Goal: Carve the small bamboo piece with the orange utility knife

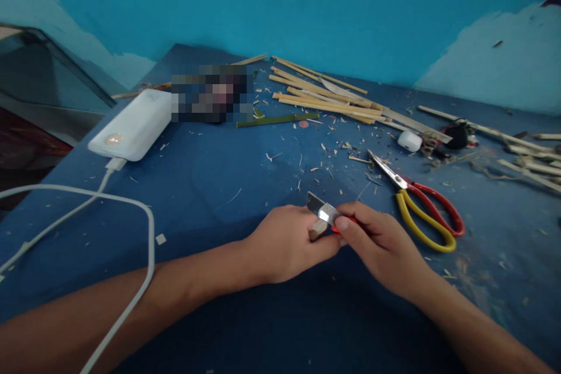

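While our right hand [381, 248] pinches the red-handled cutter [326, 213] beside a small pale piece [319, 227] clasped in our left hand [284, 239], scattered shavings [346, 145] suggest some cutting is done; strips [328, 106] lying farther back on the surface [197, 198] perhaps remain.

Single head-worn view, facing forward and down, near above both hands [280, 243], wall [284, 6] ahead

Both forearms [197, 277] are bare, tapering smoothly to bare hands [284, 242].
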The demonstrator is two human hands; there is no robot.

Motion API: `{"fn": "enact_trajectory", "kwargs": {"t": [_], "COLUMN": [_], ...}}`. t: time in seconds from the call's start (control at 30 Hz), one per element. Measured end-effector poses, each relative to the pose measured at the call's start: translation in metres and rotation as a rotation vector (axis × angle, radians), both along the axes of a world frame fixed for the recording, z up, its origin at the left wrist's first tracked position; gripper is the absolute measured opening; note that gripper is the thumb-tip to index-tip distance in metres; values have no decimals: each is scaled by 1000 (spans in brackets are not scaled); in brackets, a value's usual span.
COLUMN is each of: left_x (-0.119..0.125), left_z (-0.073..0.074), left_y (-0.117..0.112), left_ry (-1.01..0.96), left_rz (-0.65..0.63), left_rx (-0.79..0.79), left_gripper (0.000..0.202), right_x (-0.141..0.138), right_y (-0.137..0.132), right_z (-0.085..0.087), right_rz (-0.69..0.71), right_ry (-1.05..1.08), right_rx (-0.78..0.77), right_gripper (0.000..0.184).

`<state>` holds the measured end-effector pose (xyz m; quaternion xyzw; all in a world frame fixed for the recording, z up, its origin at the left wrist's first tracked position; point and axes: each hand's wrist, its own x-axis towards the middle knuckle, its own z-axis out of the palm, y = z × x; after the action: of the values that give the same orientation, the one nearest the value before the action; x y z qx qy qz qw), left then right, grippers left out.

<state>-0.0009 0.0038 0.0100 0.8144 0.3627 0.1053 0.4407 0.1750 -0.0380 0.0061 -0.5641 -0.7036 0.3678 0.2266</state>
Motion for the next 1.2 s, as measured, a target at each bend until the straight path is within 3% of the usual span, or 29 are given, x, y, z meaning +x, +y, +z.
{"fn": "enact_trajectory", "kwargs": {"t": [1.2], "left_x": [0], "left_z": [-3], "left_y": [-1], "left_ry": [58], "left_rz": [-19], "left_rx": [40], "left_gripper": [38], "right_x": [2], "right_y": [0], "right_z": [-1], "right_rz": [-6], "right_ry": [-14], "right_rx": [-59], "right_gripper": [24]}}
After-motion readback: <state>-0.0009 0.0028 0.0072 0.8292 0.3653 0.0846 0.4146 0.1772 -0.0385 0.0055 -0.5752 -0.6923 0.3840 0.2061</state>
